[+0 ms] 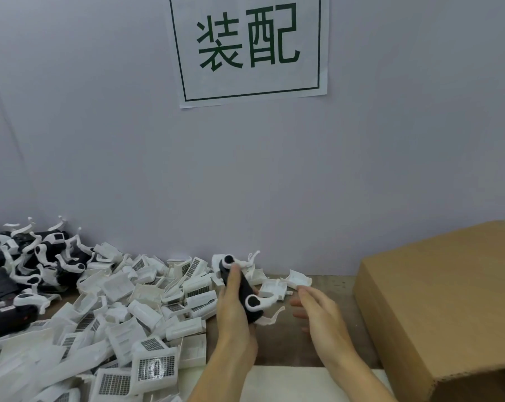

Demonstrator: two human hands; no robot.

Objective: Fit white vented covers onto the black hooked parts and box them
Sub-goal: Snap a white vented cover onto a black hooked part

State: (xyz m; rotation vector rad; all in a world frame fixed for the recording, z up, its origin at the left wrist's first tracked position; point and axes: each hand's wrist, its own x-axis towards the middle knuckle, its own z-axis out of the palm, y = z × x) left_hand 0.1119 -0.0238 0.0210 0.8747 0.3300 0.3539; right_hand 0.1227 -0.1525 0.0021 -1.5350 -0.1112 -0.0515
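Note:
My left hand (234,309) grips a black hooked part (247,297) with white hooks, held above the table near the middle. My right hand (318,311) hovers just to its right, fingers loosely spread and holding nothing. A white vented cover (299,280) lies on the table just beyond my right fingertips. A big heap of white vented covers (123,320) spreads over the left half of the table. More black hooked parts (28,265) are piled at the far left.
A cardboard box (448,303) stands at the right, its flaps up. A pale wall with a paper sign (248,47) closes off the back. A white sheet (289,384) lies at the table's front edge between my forearms.

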